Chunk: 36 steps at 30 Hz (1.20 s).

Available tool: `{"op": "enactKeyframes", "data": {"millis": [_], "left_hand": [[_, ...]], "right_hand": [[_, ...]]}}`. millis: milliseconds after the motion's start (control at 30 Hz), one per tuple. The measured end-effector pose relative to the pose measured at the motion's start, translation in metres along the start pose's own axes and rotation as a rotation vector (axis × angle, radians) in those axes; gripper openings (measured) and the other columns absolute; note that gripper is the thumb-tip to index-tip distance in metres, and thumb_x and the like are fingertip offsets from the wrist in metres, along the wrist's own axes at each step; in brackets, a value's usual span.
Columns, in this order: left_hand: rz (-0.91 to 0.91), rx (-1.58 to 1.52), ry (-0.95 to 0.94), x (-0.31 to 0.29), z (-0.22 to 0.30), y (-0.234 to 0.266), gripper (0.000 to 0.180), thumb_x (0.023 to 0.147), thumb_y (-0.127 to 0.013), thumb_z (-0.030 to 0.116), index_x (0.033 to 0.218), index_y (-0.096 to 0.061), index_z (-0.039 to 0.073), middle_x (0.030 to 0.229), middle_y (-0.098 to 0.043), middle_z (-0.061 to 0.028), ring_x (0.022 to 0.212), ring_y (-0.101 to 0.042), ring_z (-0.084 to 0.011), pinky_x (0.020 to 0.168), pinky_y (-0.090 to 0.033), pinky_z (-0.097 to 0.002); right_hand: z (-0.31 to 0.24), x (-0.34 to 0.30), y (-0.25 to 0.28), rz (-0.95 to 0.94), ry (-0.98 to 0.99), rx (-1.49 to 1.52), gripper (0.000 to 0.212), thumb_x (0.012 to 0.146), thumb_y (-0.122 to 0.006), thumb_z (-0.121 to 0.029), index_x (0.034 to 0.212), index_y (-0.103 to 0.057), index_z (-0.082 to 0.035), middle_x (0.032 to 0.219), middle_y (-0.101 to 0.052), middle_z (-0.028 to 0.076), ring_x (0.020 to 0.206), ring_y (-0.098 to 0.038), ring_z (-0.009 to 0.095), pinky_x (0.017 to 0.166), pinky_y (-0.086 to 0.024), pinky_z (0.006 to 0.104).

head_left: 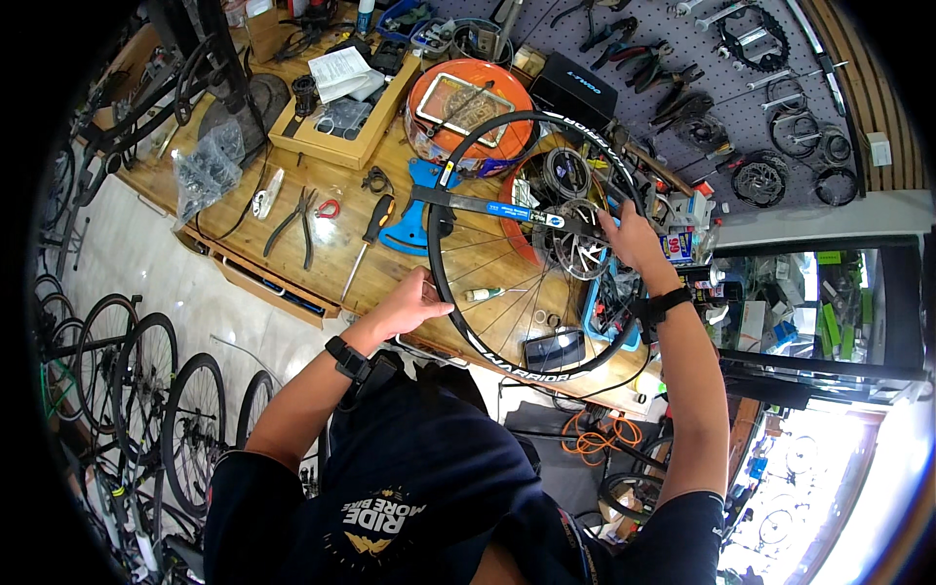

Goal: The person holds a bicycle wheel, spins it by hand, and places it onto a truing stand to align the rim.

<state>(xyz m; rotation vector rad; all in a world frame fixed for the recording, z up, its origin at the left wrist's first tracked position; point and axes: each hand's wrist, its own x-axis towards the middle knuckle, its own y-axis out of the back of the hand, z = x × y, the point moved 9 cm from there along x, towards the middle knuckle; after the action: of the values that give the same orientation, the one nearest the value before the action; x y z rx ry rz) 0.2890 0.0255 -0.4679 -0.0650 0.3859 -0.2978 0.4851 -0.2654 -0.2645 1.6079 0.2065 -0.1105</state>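
A bicycle wheel [526, 373] with a black rim and thin spokes is held tilted over the wooden bench. My left hand [414, 302] pinches its rim on the left. At the right side my right hand [636, 242] is closed around the rim, its thumb by the end of a flat bar. That bar belongs to a blue and black wheel dishing gauge [483, 204], which lies across the wheel. A brake disc [582, 261] shows at the hub. Whether my right hand also grips the gauge is partly hidden.
On the bench [341, 180] lie a screwdriver [369, 239], pliers [294, 229], a plastic bag of parts [210, 171], a cardboard box [346, 122] and an orange bowl [439, 88]. A phone [554, 349] rests near the front edge. Tools hang on a pegboard [673, 39]; bicycles [146, 380] stand left.
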Motion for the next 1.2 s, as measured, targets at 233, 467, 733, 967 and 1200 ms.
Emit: {"op": "enactKeyframes", "data": {"millis": [233, 467, 733, 967, 1200], "left_hand": [[0.006, 0.000, -0.008, -0.002, 0.007, 0.000, 0.045, 0.084, -0.077, 0.007, 0.116, -0.047, -0.002, 0.104, -0.063, -0.0074, 0.095, -0.063, -0.0160, 0.087, -0.052, -0.0311], [0.008, 0.007, -0.012, -0.004, 0.010, 0.001, 0.046, 0.084, -0.078, 0.009, 0.116, -0.047, -0.002, 0.105, -0.062, -0.0079, 0.096, -0.063, -0.0166, 0.086, -0.052, -0.0310], [-0.005, 0.000, -0.006, -0.003, 0.009, 0.000, 0.047, 0.085, -0.077, 0.008, 0.118, -0.046, -0.003, 0.110, -0.061, -0.0097, 0.098, -0.062, -0.0168, 0.088, -0.052, -0.0321], [0.008, 0.027, -0.011, -0.002, 0.007, 0.000, 0.047, 0.084, -0.078, 0.009, 0.118, -0.047, -0.002, 0.109, -0.062, -0.0093, 0.098, -0.063, -0.0170, 0.089, -0.051, -0.0326], [0.027, -0.040, -0.048, -0.005, 0.013, 0.001, 0.046, 0.082, -0.080, 0.014, 0.111, -0.048, -0.002, 0.098, -0.064, -0.0082, 0.089, -0.062, -0.0162, 0.081, -0.051, -0.0313]], "right_hand": [[0.000, 0.004, -0.008, -0.060, 0.102, -0.037, 0.050, 0.092, -0.063, -0.033, 0.116, -0.044, 0.007, 0.100, -0.065, 0.033, 0.099, -0.063, 0.049, 0.087, -0.050, 0.0515], [0.003, 0.005, -0.018, -0.025, 0.109, 0.027, 0.045, 0.087, -0.067, -0.021, 0.113, -0.042, 0.007, 0.101, -0.065, 0.034, 0.097, -0.063, 0.050, 0.084, -0.051, 0.0533], [0.002, 0.000, -0.019, 0.062, 0.190, 0.107, 0.039, 0.091, -0.064, -0.024, 0.111, -0.045, 0.004, 0.092, -0.066, 0.031, 0.091, -0.063, 0.050, 0.081, -0.050, 0.0547], [0.000, -0.008, -0.017, 0.005, 0.137, 0.035, 0.035, 0.092, -0.056, -0.021, 0.116, -0.042, 0.000, 0.096, -0.067, 0.030, 0.089, -0.064, 0.049, 0.078, -0.050, 0.0568], [-0.002, -0.007, -0.016, 0.049, 0.108, -0.067, 0.040, 0.091, -0.056, -0.022, 0.119, -0.042, 0.002, 0.096, -0.066, 0.031, 0.088, -0.066, 0.047, 0.077, -0.051, 0.0556]]}}
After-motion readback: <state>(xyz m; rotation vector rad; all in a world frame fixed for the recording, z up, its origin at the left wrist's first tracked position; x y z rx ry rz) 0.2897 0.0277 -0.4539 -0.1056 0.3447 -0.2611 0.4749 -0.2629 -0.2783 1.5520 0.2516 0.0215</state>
